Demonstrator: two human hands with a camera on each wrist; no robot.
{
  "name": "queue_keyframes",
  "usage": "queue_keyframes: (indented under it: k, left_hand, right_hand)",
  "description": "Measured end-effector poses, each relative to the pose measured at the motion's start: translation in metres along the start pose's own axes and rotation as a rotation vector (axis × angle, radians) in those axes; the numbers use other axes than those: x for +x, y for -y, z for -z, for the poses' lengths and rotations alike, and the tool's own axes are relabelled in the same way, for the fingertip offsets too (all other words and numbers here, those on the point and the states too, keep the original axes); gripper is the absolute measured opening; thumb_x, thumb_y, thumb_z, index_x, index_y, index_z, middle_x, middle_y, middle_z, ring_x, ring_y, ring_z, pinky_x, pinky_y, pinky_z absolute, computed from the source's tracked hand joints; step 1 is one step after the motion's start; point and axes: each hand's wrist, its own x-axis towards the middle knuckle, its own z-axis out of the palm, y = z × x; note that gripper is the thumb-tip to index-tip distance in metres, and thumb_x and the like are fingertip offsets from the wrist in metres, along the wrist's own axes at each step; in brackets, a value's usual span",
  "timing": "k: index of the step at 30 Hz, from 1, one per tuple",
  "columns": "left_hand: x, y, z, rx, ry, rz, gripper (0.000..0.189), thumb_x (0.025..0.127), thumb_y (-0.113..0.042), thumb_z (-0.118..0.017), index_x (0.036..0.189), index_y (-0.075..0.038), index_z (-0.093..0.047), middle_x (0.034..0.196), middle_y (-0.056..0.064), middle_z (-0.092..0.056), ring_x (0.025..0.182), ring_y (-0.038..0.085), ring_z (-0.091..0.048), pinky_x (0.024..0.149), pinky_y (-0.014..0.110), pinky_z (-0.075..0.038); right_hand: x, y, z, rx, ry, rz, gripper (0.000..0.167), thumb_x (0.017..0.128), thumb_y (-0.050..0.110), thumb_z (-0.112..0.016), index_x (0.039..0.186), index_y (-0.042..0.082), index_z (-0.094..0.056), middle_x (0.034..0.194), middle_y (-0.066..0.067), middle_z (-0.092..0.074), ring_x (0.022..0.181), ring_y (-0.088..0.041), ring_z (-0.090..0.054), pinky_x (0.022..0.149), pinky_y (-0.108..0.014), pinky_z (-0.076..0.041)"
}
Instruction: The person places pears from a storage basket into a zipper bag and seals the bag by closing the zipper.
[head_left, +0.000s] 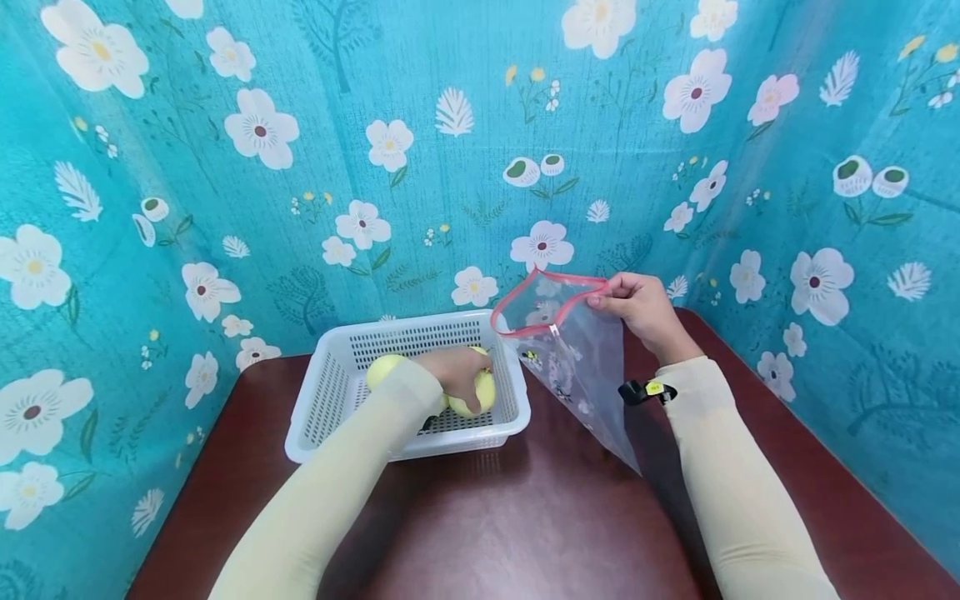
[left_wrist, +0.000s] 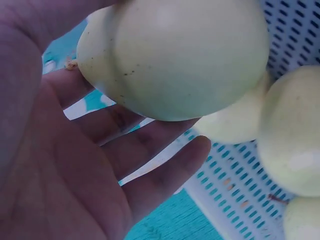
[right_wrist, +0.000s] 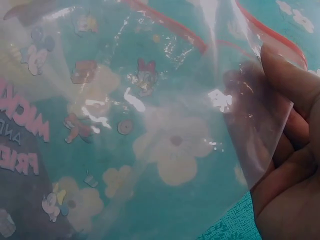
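My left hand (head_left: 452,371) reaches into a white plastic basket (head_left: 480,439) and grips a pale yellow-green pear (left_wrist: 175,60). Its thumb lies on one side of the fruit and its fingers curl along the other; a short stem shows by the fingers in the left wrist view. To the right, my right hand (head_left: 643,307) pinches the top corner of a clear zip bag (head_left: 588,367) between thumb and fingers. The bag hangs with its red-edged mouth (head_left: 517,332) spread apart, close to the basket's right rim. Small cartoon prints mark its film.
More pears (left_wrist: 297,135) lie in the basket, one of them (head_left: 384,368) at the left forearm. The basket stands on a dark red-brown table (head_left: 510,517). A blue flowered cloth (head_left: 450,200) rises behind and at both sides of the table.
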Motion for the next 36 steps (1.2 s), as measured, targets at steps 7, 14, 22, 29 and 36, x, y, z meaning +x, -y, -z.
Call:
queue_keyframes:
  k: [7,14,22,29,36]
  left_hand:
    - [-0.009,0.004,0.021,-0.025,-0.076,-0.029,0.068,0.073,-0.034,-0.084,0.134,-0.017,-0.057,0.11,-0.006,-0.059,0.095,0.015,-0.053,0.081,0.033,-0.045]
    - [-0.025,0.001,0.038,-0.087,-0.109,-0.073,0.068,0.075,-0.033,-0.083,0.135,-0.017,-0.055,0.104,-0.006,-0.059,0.091,0.016,-0.053,0.076,0.033,-0.046]
    - [-0.043,0.001,0.05,-0.086,-0.189,-0.095,0.066,0.075,-0.034,-0.084,0.132,-0.016,-0.058,0.108,-0.007,-0.059,0.094,0.016,-0.052,0.078,0.033,-0.045]
    - [-0.062,0.003,0.07,-0.156,-0.228,-0.085,0.063,0.073,-0.035,-0.085,0.129,-0.021,-0.059,0.1,-0.007,-0.061,0.088,0.018,-0.055,0.07,0.034,-0.048]
    - [-0.07,-0.007,0.086,-0.203,-0.268,-0.119,0.065,0.077,-0.039,-0.082,0.133,-0.022,-0.056,0.107,-0.007,-0.059,0.095,0.018,-0.053,0.072,0.035,-0.048]
  right_hand:
    - [0.005,-0.002,-0.002,-0.002,-0.009,-0.002,0.024,0.079,0.021,-0.082,0.083,0.0,-0.071,0.071,-0.008,-0.067,0.07,-0.023,-0.051,0.051,-0.03,-0.041]
    - [0.002,0.0,0.0,-0.014,-0.002,-0.004,0.024,0.08,0.02,-0.082,0.082,-0.001,-0.07,0.069,-0.008,-0.065,0.069,-0.022,-0.049,0.05,-0.034,-0.04]
    - [0.003,0.0,-0.009,0.002,0.045,-0.025,0.022,0.08,0.018,-0.081,0.084,0.0,-0.07,0.067,-0.014,-0.06,0.069,-0.022,-0.047,0.053,-0.032,-0.04]
    - [0.002,0.009,-0.016,-0.012,0.072,-0.038,0.02,0.082,0.013,-0.08,0.084,-0.004,-0.069,0.066,-0.014,-0.06,0.073,-0.022,-0.047,0.056,-0.033,-0.041]
    - [-0.001,0.01,-0.011,0.002,0.056,-0.035,0.019,0.082,0.01,-0.079,0.084,-0.005,-0.068,0.067,-0.019,-0.059,0.071,-0.021,-0.047,0.054,-0.034,-0.04]
